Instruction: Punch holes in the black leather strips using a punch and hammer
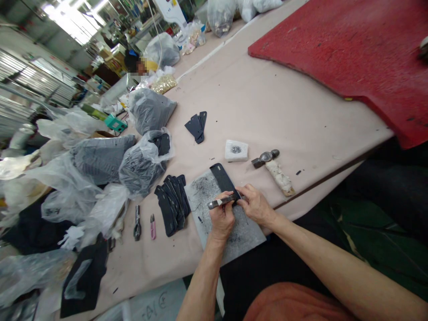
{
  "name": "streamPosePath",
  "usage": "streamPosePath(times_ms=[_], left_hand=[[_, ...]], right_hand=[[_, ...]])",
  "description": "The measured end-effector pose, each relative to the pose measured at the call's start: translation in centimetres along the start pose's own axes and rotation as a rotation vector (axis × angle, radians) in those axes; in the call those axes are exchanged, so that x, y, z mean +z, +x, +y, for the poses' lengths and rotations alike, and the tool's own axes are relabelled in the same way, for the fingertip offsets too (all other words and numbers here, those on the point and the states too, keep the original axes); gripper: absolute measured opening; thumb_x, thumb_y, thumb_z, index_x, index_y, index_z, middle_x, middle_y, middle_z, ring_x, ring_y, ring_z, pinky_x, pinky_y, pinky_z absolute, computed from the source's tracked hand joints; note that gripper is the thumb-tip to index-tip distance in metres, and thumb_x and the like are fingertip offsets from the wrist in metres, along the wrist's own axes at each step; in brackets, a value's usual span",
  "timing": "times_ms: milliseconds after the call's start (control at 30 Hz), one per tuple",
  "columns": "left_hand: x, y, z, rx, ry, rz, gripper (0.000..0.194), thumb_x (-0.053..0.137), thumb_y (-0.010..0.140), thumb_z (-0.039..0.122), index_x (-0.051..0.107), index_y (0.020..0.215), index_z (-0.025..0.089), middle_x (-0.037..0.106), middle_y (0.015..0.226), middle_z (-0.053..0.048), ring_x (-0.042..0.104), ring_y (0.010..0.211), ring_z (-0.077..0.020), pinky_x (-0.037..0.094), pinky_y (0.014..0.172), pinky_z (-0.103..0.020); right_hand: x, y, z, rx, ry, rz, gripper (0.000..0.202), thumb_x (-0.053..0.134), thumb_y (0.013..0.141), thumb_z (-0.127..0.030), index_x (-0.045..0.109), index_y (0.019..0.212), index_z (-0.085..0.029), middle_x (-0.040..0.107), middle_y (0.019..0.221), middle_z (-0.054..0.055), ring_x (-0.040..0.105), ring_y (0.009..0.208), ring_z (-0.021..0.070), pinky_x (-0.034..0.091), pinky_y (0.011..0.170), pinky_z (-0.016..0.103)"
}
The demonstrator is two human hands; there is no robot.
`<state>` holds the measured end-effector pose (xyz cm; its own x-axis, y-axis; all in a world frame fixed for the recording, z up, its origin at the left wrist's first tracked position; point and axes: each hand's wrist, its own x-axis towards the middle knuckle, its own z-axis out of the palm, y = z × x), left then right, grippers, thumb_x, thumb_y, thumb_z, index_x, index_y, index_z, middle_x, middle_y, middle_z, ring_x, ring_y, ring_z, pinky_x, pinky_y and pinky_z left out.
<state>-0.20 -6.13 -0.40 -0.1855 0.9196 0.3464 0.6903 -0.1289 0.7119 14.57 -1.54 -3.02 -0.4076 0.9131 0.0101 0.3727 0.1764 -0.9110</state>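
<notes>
My left hand (222,219) is wrapped round a short metal rod-like tool (219,202), which slants over a black strip-shaped piece (222,177). Thumb and fingers of my right hand (257,205) pinch the near end of that piece. The piece lies on a grey, scuffed board (203,189) at the table edge. A hammer (274,169) with a wrapped handle rests to the right, beside a white block (236,150) with a dark worn spot. Left of the board is a pile of black pieces (172,203).
Several black pieces (197,127) lie fanned out farther back. Pink snips (153,227) and a black-handled tool (137,223) lie left. Filled plastic bags (143,167) crowd the left side. A red sheet (334,53) covers the table's far right. A person (133,63) is in the background.
</notes>
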Motion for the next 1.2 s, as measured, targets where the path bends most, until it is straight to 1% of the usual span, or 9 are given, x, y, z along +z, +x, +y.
streamPosePath(times_ms=[267, 533, 633, 800, 900, 1000, 1100, 1133, 1200], left_hand=[[0.8, 0.2, -0.3, 0.015, 0.001, -0.001, 0.014, 0.051, 0.09, 0.019, 0.063, 0.098, 0.018, 0.071, 0.097, -0.007, 0.068, 0.093, -0.0194, 0.054, 0.088, -0.036], [0.6, 0.7, -0.1, -0.005, 0.021, -0.083, 0.016, 0.05, 0.087, 0.016, 0.062, 0.098, 0.019, 0.07, 0.096, -0.006, 0.067, 0.092, -0.0184, 0.054, 0.086, -0.033], [0.5, 0.8, 0.1, -0.028, 0.009, -0.094, 0.017, 0.05, 0.087, 0.015, 0.062, 0.097, 0.019, 0.07, 0.094, -0.006, 0.067, 0.089, -0.0184, 0.054, 0.084, -0.033], [0.5, 1.0, 0.4, -0.04, -0.029, -0.101, 0.014, 0.05, 0.087, 0.017, 0.062, 0.094, 0.019, 0.07, 0.092, -0.005, 0.067, 0.087, -0.0181, 0.054, 0.083, -0.033], [0.5, 1.0, 0.4, -0.057, -0.038, -0.108, 0.014, 0.05, 0.087, 0.017, 0.062, 0.095, 0.02, 0.07, 0.091, -0.004, 0.067, 0.086, -0.0181, 0.053, 0.083, -0.032], [0.5, 0.8, 0.5, -0.09, -0.041, -0.115, 0.014, 0.051, 0.085, 0.015, 0.062, 0.093, 0.02, 0.07, 0.089, -0.004, 0.067, 0.083, -0.018, 0.053, 0.079, -0.031], [0.5, 0.7, 0.6, -0.111, -0.033, -0.119, 0.012, 0.053, 0.084, 0.013, 0.061, 0.089, 0.021, 0.069, 0.085, -0.004, 0.065, 0.08, -0.0181, 0.051, 0.076, -0.03], [0.4, 0.7, 0.7, -0.111, -0.028, -0.12, 0.011, 0.054, 0.083, 0.013, 0.061, 0.087, 0.021, 0.068, 0.083, -0.003, 0.065, 0.078, -0.0179, 0.05, 0.075, -0.029], [0.3, 0.8, 0.8, -0.102, -0.019, -0.116, 0.01, 0.055, 0.083, 0.012, 0.06, 0.085, 0.021, 0.066, 0.08, -0.002, 0.062, 0.075, -0.017, 0.049, 0.072, -0.028]], right_hand=[[-0.2, 0.0, -0.1, -0.002, -0.017, -0.003, 0.045, 0.056, 0.082, -0.011, 0.059, 0.126, -0.016, 0.053, 0.092, 0.005, 0.052, 0.075, 0.0157, 0.046, 0.075, 0.03], [-0.8, 0.1, -0.5, 0.012, 0.068, -0.015, 0.042, 0.057, 0.079, -0.012, 0.062, 0.121, -0.019, 0.058, 0.092, 0.004, 0.055, 0.077, 0.0162, 0.048, 0.075, 0.031], [-2.7, 0.0, -0.6, 0.006, 0.061, 0.061, 0.037, 0.056, 0.082, -0.016, 0.062, 0.118, -0.018, 0.063, 0.094, 0.005, 0.057, 0.077, 0.0171, 0.049, 0.077, 0.032], [-8.1, 0.2, 0.3, 0.062, -0.397, 0.355, 0.035, 0.059, 0.085, -0.025, 0.061, 0.119, -0.016, 0.059, 0.11, 0.014, 0.056, 0.095, 0.0269, 0.045, 0.086, 0.039], [-10.1, 0.4, 1.4, 0.101, -0.63, 0.303, 0.046, 0.068, 0.079, -0.034, 0.058, 0.12, -0.015, 0.057, 0.111, 0.018, 0.052, 0.102, 0.0325, 0.044, 0.085, 0.043], [-10.6, 0.9, 2.2, 0.157, -0.724, 0.216, 0.051, 0.067, 0.079, -0.035, 0.054, 0.123, -0.013, 0.059, 0.108, 0.02, 0.054, 0.099, 0.0331, 0.044, 0.081, 0.043], [-10.8, 1.8, 2.4, 0.278, -0.638, 0.178, 0.045, 0.063, 0.077, -0.029, 0.056, 0.119, -0.013, 0.062, 0.102, 0.018, 0.059, 0.093, 0.031, 0.045, 0.076, 0.04], [-10.9, 2.2, 2.3, 0.341, -0.542, 0.169, 0.043, 0.065, 0.075, -0.028, 0.058, 0.115, -0.014, 0.064, 0.097, 0.016, 0.061, 0.088, 0.0291, 0.046, 0.073, 0.038], [-11.3, 2.7, 1.8, 0.487, -0.194, 0.139, 0.04, 0.067, 0.071, -0.024, 0.058, 0.108, -0.016, 0.064, 0.082, 0.009, 0.063, 0.075, 0.0241, 0.047, 0.062, 0.032]])
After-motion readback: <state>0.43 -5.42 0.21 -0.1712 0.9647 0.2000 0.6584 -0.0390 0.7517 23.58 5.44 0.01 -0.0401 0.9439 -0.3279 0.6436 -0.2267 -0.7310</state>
